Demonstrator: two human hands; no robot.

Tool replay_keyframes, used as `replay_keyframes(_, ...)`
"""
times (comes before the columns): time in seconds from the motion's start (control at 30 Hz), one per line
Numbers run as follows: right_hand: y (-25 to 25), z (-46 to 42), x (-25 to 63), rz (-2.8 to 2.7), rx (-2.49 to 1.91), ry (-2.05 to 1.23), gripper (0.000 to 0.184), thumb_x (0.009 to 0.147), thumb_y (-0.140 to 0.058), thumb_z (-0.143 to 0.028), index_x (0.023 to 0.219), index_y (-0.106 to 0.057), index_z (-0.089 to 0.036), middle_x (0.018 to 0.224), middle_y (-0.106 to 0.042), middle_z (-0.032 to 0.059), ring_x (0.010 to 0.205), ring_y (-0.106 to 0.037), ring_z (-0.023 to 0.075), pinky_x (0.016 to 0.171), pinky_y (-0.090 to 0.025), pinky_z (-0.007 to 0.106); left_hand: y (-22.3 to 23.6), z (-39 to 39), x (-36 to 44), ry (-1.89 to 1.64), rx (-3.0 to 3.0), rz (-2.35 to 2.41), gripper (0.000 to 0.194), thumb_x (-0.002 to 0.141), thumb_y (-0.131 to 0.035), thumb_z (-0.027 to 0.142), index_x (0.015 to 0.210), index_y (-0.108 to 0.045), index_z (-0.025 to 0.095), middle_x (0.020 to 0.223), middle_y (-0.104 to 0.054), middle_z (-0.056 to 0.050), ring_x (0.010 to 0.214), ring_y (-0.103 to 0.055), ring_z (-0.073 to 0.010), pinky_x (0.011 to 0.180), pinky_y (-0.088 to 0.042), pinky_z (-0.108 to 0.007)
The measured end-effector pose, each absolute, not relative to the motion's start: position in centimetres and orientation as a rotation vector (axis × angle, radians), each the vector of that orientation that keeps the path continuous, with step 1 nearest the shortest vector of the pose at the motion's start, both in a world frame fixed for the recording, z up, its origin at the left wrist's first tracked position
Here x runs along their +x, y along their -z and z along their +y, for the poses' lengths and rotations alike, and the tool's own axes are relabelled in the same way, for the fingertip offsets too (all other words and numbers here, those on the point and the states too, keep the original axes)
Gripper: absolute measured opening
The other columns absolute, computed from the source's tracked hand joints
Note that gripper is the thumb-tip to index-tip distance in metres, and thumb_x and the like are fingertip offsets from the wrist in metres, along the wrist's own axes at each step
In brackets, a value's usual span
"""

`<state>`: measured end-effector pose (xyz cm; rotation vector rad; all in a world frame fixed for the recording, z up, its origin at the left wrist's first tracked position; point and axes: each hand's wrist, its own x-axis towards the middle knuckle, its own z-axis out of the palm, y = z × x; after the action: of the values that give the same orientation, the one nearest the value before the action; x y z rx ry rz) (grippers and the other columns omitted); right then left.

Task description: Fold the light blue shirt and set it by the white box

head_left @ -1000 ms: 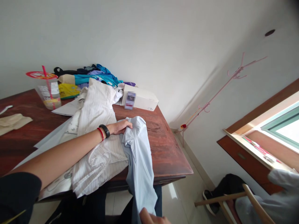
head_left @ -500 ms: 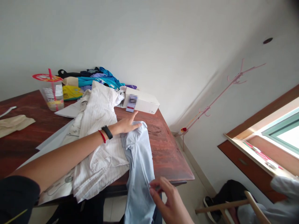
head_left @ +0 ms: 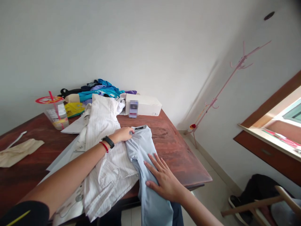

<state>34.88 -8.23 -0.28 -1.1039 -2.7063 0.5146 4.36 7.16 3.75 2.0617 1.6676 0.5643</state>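
Note:
A light blue shirt (head_left: 142, 142) lies lengthwise over the table's front edge, its lower part hanging down. A dark label shows at its neckline. My left hand (head_left: 123, 134), with a black band and a red string on the wrist, is closed on the left side of the neckline. My right hand (head_left: 163, 179) lies flat on the middle of the shirt, fingers spread. Directly to the left, partly under my left forearm, is a white striped garment (head_left: 104, 114), also draped over the front edge.
The dark wooden table (head_left: 181, 160) stands against a wall. At its back are a heap of clothes (head_left: 110, 89), a phone (head_left: 133, 110) leaning on a white box (head_left: 150, 105), and a plastic cup (head_left: 56, 114). A pink coat rack (head_left: 225, 84) and a wooden chair (head_left: 254, 205) are to the right.
My left hand has closed on the blue shirt's neckline, which now lies flatter with its label showing. My right hand has moved from above the shirt's right edge to flat upon it.

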Motion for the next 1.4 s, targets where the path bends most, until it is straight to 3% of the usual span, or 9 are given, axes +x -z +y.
replay_keyframes(0.2, 0.1, -8.1, 35.0, -2.665, -1.081, -0.545, 0.071, 0.099, -0.052, -0.061, 0.162, -0.031, -0.036, 0.172, -0.013, 0.0046, 0.159, -0.006, 0.0358, 0.124, -0.017, 0.062, -5.9, 3.5, 8.0, -0.476, 2.684, 1.444, 0.056, 0.095, -0.049, 0.020, 0.151, -0.049, 0.023, 0.161, -0.041, -0.011, 0.147, -0.040, -0.0287, 0.123, -0.029, -0.042)
replay_keyframes(0.43, 1.9, -11.3, 36.9, -2.452, -1.010, -0.448, 0.045, 0.101, -0.055, -0.034, 0.146, -0.058, -0.032, 0.160, -0.046, 0.0080, 0.152, -0.035, 0.0334, 0.121, -0.033, 0.055, -2.7, 1.0, 11.5, -0.040, 2.710, 1.103, 0.065, 0.105, -0.042, 0.057, 0.163, -0.031, 0.029, 0.172, -0.017, -0.005, 0.159, -0.009, -0.0307, 0.129, -0.009, -0.053)
replay_keyframes(0.53, 4.0, -14.8, 39.0, -2.261, -0.953, -0.394, 0.029, 0.097, -0.057, -0.019, 0.121, -0.070, -0.029, 0.121, -0.071, 0.0104, 0.120, -0.064, 0.0275, 0.102, -0.054, 0.042, -1.6, 1.2, 11.3, -0.048, 2.720, 1.091, 0.065, 0.105, -0.038, 0.060, 0.163, -0.029, 0.031, 0.172, -0.014, -0.004, 0.159, -0.007, -0.0310, 0.128, -0.007, -0.054)
replay_keyframes(0.67, 6.9, -17.8, 41.6, -1.989, -1.084, -0.522, 0.007, 0.095, -0.063, -0.027, 0.096, -0.070, -0.025, 0.093, -0.070, 0.0081, 0.086, -0.069, 0.0220, 0.076, -0.060, 0.030, -1.3, 1.6, 11.2, -0.075, 2.750, 1.086, 0.065, 0.106, -0.037, 0.059, 0.163, -0.029, 0.030, 0.172, -0.014, -0.005, 0.159, -0.008, -0.0321, 0.128, -0.008, -0.055)
replay_keyframes(0.77, 8.1, -18.3, 42.8, -1.789, -1.278, -0.849, 0.024, 0.092, -0.067, -0.046, 0.094, -0.070, -0.022, 0.108, -0.072, 0.0120, 0.102, -0.070, 0.0275, 0.088, -0.059, 0.036, -1.1, 1.6, 11.4, -0.089, 2.766, 1.084, 0.064, 0.106, -0.039, 0.058, 0.163, -0.030, 0.031, 0.172, -0.016, -0.006, 0.159, -0.011, -0.0321, 0.128, -0.008, -0.055)
replay_keyframes(0.87, 8.1, -18.3, 42.8, -1.668, -1.249, -1.363, 0.051, 0.085, -0.072, -0.059, 0.119, -0.071, -0.021, 0.126, -0.070, 0.0135, 0.121, -0.064, 0.0338, 0.107, -0.050, 0.046, -0.9, 1.8, 11.5, -0.097, 2.775, 1.068, 0.063, 0.106, -0.041, 0.056, 0.163, -0.029, 0.032, 0.171, -0.018, -0.006, 0.159, -0.014, -0.0310, 0.128, -0.008, -0.054)
replay_keyframes(1.03, 6.8, -18.5, 40.9, -1.574, -0.936, -1.952, 0.080, 0.073, -0.084, -0.058, 0.140, -0.063, -0.019, 0.131, -0.069, 0.0120, 0.123, -0.062, 0.0385, 0.107, -0.048, 0.047, -0.8, 2.6, 12.0, -0.047, 2.767, 1.037, 0.065, 0.106, -0.040, 0.056, 0.164, -0.027, 0.029, 0.172, -0.018, -0.007, 0.159, -0.013, -0.0300, 0.127, -0.006, -0.055)
replay_keyframes(1.23, 7.4, -17.5, 40.0, -1.593, -1.060, -1.693, 0.087, 0.072, -0.084, -0.060, 0.144, -0.058, -0.019, 0.145, -0.060, 0.0138, 0.137, -0.051, 0.0386, 0.117, -0.038, 0.047, -0.7, 5.5, 13.4, -0.072, 2.830, 0.890, 0.063, 0.105, -0.044, 0.053, 0.162, -0.033, 0.028, 0.170, -0.023, -0.008, 0.158, -0.014, -0.0314, 0.127, -0.008, -0.055)
replay_keyframes(1.4, 8.2, -17.6, 40.3, -1.324, -1.235, -1.869, 0.085, 0.064, -0.085, -0.070, 0.127, -0.069, -0.015, 0.126, -0.071, 0.0138, 0.124, -0.061, 0.0408, 0.107, -0.047, 0.048, 0.0, 9.1, 14.4, -0.119, 2.886, 0.862, 0.062, 0.105, -0.042, 0.054, 0.161, -0.034, 0.029, 0.171, -0.023, -0.006, 0.158, -0.015, -0.0300, 0.127, -0.010, -0.050)
